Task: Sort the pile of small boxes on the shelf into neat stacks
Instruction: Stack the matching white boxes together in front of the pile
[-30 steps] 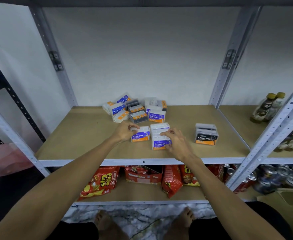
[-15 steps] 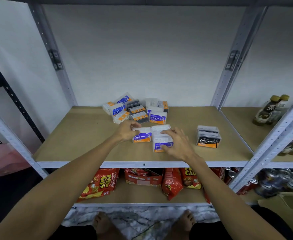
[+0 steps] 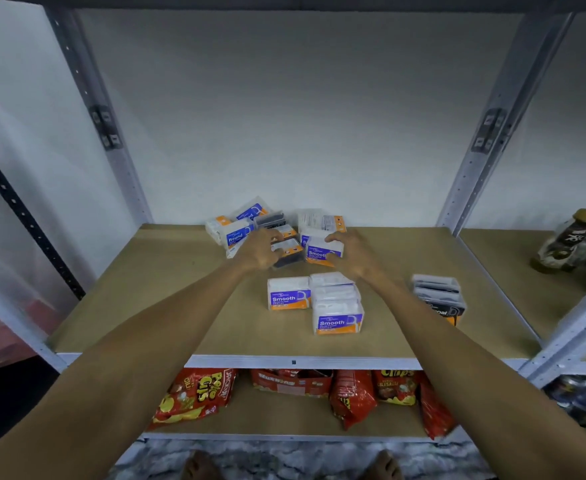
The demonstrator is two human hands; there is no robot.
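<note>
Head view: right hand [image 3: 348,252] reaches to the back pile, fingers curled over a white "Smooth" box [image 3: 321,252], thumb at its lower right corner, grasping it. Left hand [image 3: 258,251] sits on a dark box [image 3: 287,254] beside it, fingers bent over the top; firm grip or just touching, cannot tell. Both boxes are small, rectangular, glossy clear-plastic cases with blue and orange labels. Behind them, against the wall, the loose pile [image 3: 250,225]: tilted boxes overlapping, one labelled "Round" [image 3: 236,237], some showing white backs. Nearer the front edge, a two-high stack of "Smooth" boxes [image 3: 336,306] with a single "Smooth" box [image 3: 288,293] touching its left side. Well to the right, a separate stack of dark "Charcoal" boxes [image 3: 438,299]. Shelf [image 3: 166,292] is flat matte brown board in a grey perforated metal frame. Shelf below holds crinkly red chip bags [image 3: 194,396]. Bottles [image 3: 577,240] on the next bay at right.
</note>
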